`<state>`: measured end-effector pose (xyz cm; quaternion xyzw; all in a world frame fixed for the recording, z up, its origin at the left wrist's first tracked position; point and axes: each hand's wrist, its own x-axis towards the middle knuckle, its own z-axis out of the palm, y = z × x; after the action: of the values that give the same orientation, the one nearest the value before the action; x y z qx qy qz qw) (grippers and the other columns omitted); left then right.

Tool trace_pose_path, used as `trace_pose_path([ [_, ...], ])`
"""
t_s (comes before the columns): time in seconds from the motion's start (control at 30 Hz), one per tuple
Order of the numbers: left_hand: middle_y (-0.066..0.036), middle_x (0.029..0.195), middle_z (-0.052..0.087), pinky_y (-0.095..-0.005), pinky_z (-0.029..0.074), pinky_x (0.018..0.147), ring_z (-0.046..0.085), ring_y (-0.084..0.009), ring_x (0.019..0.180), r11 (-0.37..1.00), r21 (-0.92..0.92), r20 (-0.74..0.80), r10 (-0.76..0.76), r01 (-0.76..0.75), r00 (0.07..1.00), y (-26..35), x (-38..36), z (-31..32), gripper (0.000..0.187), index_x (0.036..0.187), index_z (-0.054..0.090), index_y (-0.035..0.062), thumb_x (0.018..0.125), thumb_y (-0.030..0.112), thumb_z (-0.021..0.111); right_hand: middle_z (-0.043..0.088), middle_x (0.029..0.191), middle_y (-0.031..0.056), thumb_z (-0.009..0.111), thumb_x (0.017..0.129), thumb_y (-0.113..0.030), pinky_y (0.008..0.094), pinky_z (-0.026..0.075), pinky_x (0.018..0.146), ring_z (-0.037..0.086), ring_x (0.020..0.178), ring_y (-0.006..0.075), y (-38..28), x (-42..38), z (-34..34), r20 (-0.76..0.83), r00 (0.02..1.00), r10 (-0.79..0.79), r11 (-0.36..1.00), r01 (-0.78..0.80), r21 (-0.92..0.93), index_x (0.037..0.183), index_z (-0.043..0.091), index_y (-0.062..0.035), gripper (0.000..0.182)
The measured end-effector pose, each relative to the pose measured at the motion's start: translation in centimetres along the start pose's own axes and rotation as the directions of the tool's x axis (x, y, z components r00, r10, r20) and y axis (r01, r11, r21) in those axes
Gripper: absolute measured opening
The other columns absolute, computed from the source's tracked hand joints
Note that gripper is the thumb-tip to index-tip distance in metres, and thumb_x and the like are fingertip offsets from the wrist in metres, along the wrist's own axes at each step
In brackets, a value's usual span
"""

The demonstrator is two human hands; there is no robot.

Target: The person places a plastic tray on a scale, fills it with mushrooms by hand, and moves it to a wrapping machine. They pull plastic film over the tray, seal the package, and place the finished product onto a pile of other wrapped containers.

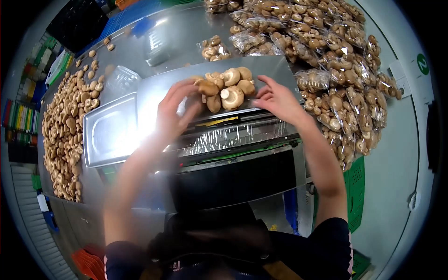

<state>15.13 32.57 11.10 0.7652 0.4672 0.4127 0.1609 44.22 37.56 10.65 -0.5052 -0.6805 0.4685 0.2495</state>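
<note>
A small group of loose brown mushrooms [232, 97] lies on the metal surface behind the wrapping machine [233, 140]. My left hand [178, 105] is at the group's left side, fingers curved and apart, its fingertips by a mushroom; it is slightly blurred. On the right side, my right hand [275, 98] has its fingers spread, with the fingertips close to the outer mushrooms. Clear film stretches over the front of the machine, just below the group.
Loose mushrooms [70, 126] are heaped at the left. Beside them stands a metal tray [112, 128], with a clear plastic container [122, 80] behind it. Many bagged mushrooms [340, 70] are piled at the right and back right. A green crate [355, 196] stands at lower right.
</note>
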Motion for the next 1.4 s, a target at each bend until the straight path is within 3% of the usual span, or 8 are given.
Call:
trace_pose_path([
  [0.17, -0.009, 0.117, 0.058, -0.0401, 0.045, 0.092, 0.054, -0.0289, 0.106, 0.841, 0.459, 0.403, 0.091, -0.287, 0.911, -0.8, -5.7, -8.4, 0.041, 0.111, 0.06, 0.0108, 0.072, 0.003, 0.069, 0.05, 0.13, 0.0065, 0.067, 0.077, -0.008, 0.0315, 0.053, 0.077, 0.063, 0.095, 0.0239, 1.8, -5.6, -6.7, 0.309, 0.855, -0.416, 0.455, 0.49, -0.744, 0.131, 0.047, -0.0188, 0.059],
  [0.37, -0.006, 0.127, 0.051, -0.0472, 0.037, 0.101, 0.051, -0.0265, 0.109, 0.785, 0.419, 0.62, 0.119, -0.456, 0.775, -0.3, -5.4, -6.1, 0.045, 0.116, 0.06, 0.0188, 0.072, 0.013, 0.068, 0.052, 0.133, 0.004, 0.063, 0.079, -0.004, 0.0315, 0.054, 0.067, 0.065, 0.089, 0.0224, 2.7, -4.1, -3.8, 0.445, 0.747, -0.494, 0.463, 0.659, -0.592, 0.115, 0.061, -0.0198, 0.039],
  [0.53, -0.01, 0.103, 0.066, -0.0359, 0.048, 0.078, 0.063, -0.0257, 0.09, 0.962, 0.267, 0.408, -0.064, -0.052, 0.911, 1.1, -9.1, -7.8, 0.016, 0.089, 0.067, 0.0065, 0.075, 0.001, 0.065, 0.067, 0.109, 0.0084, 0.062, 0.083, -0.007, 0.0271, 0.053, 0.058, 0.066, 0.068, 0.0151, 1.2, -9.5, -4.8, 0.221, 0.97, -0.098, 0.96, 0.151, -0.237, 0.1, 0.069, -0.011, 0.019],
  [0.67, -0.018, 0.08, 0.065, -0.0321, 0.055, 0.052, 0.066, -0.0221, 0.062, 0.905, -0.015, 0.064, -0.423, 0.424, 0.904, 4.8, -9.9, -13.1, 0.028, 0.076, 0.064, -0.005, 0.094, 0.011, 0.049, 0.07, 0.098, 0.009, 0.056, 0.09, -0.008, 0.0238, 0.052, 0.062, 0.065, 0.068, 0.0114, -4.1, -10.9, -7.6, -0.047, 0.896, -0.442, 0.883, 0.425, -0.199, 0.098, 0.069, -0.0057, 0.016],
  [0.8, -0.014, 0.108, 0.063, -0.0417, 0.045, 0.1, 0.062, -0.0247, 0.1, 0.913, -0.398, -0.383, -0.255, 0.091, 0.888, 1.2, 1.4, -11.9, 0.024, 0.112, 0.055, 0.003, 0.1, 0.016, 0.039, 0.066, 0.109, 0.0141, 0.053, 0.095, -0.028, 0.0294, 0.05, 0.082, 0.065, 0.091, 0.0212, -9.1, -1.9, -7.3, -0.492, 0.643, -0.587, 0.793, 0.579, -0.19, 0.11, 0.064, -0.0027, 0.031],
  [1.0, -0.024, 0.146, 0.028, -0.0399, 0.024, 0.112, 0.026, -0.0324, 0.138, 0.907, 0.362, 0.432, -0.367, 0.215, 0.824, -7.7, 3.1, -1.5, 0.084, 0.136, 0.037, -0.0031, 0.08, 0.053, 0.064, 0.057, 0.114, 0.0249, 0.067, 0.08, -0.052, 0.0409, 0.042, 0.097, 0.056, 0.109, 0.0349, 1.0, 8.5, -1.9, 0.107, 0.961, -0.257, 0.806, 0.274, -0.525, 0.121, 0.047, 0.0069, 0.074],
  [1.13, -0.023, 0.103, 0.061, -0.0408, 0.048, 0.082, 0.062, -0.0349, 0.094, 0.94, 0.115, 0.406, -0.339, 0.321, 0.848, -2.9, 1.9, -3.1, 0.079, 0.11, 0.049, -0.0067, 0.061, 0.043, 0.085, 0.06, 0.085, 0.0152, 0.078, 0.07, -0.044, 0.0347, 0.049, 0.079, 0.06, 0.085, 0.0248, -3.9, 2.9, -1.9, 0.197, 0.979, -0.056, 0.917, 0.128, -0.377, 0.097, 0.053, 0.0041, 0.06],
  [1.4, -0.008, 0.081, 0.062, -0.0215, 0.049, 0.05, 0.061, -0.01, 0.062, 0.478, -0.288, 0.652, -0.537, 0.83, 0.535, 8.7, -6.0, -7.5, 0.036, 0.115, 0.045, -0.0038, 0.086, 0.007, 0.065, 0.057, 0.075, 0.0013, 0.073, 0.08, -0.011, 0.0206, 0.046, 0.056, 0.054, 0.067, 0.0041, -5.9, -11.0, -0.7, 0.262, 0.962, 0.075, 0.98, -0.12, 0.159, 0.086, 0.048, -0.0031, 0.027],
])
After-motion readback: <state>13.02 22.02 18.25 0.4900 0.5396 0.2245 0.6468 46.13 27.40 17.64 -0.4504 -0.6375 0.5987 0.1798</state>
